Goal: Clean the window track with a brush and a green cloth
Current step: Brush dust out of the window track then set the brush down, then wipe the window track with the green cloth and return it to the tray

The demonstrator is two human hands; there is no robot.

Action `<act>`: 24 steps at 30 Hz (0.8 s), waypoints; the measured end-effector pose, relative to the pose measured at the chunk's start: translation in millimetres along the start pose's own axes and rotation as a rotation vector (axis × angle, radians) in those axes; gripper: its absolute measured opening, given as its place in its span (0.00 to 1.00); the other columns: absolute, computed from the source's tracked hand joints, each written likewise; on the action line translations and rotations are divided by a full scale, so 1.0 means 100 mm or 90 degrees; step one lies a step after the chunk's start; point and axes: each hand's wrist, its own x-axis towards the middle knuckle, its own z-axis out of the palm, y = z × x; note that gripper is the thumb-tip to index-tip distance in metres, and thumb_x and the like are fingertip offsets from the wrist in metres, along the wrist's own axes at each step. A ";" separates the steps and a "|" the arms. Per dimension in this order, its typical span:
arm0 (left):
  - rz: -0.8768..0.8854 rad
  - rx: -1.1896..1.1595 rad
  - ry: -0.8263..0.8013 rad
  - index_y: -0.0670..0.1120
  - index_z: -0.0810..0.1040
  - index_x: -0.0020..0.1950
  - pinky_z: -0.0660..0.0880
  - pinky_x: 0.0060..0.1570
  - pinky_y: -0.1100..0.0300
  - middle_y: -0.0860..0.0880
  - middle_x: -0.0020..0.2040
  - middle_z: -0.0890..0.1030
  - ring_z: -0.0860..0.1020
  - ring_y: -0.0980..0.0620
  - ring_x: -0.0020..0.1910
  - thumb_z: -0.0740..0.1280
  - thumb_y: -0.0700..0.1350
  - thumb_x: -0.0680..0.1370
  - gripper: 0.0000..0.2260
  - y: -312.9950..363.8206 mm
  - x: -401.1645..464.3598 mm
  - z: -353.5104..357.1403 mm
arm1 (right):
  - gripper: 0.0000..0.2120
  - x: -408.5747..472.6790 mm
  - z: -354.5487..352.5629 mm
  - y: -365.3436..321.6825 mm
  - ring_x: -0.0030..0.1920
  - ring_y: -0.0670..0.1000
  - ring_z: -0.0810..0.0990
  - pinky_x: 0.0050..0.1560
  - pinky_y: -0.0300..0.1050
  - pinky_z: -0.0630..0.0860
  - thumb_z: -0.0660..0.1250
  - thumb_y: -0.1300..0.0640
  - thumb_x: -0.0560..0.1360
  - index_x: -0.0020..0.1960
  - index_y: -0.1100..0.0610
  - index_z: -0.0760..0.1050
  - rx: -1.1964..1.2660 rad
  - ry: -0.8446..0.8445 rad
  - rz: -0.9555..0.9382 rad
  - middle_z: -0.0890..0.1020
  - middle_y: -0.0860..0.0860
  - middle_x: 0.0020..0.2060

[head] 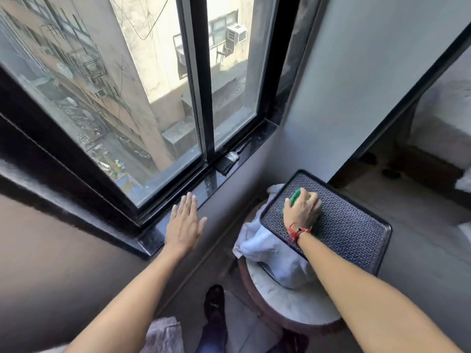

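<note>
While the black-framed window (pixel 198 80) fills the upper view above its dark polished sill (pixel 175 215), a patterned tray (pixel 341 225) sits on a white cloth (pixel 270 250) draped over a round stool (pixel 293 309) just right of it. Flat and open, fingers spread, the left hand (pixel 184 224) rests at the sill's edge, and the right hand (pixel 302 210) (red thread at the wrist) closes over the green cloth (pixel 295 196) on the tray. Smallest, the brush (pixel 229 161) lies untouched on the sill beside the window track (pixel 216 159).
</note>
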 end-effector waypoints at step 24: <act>-0.152 -0.039 0.018 0.36 0.45 0.81 0.48 0.81 0.44 0.37 0.83 0.46 0.46 0.41 0.82 0.55 0.56 0.85 0.35 -0.39 -0.55 0.13 | 0.25 0.27 -0.07 -0.58 0.60 0.62 0.82 0.60 0.50 0.78 0.75 0.58 0.71 0.64 0.64 0.72 0.478 -0.079 0.204 0.81 0.63 0.61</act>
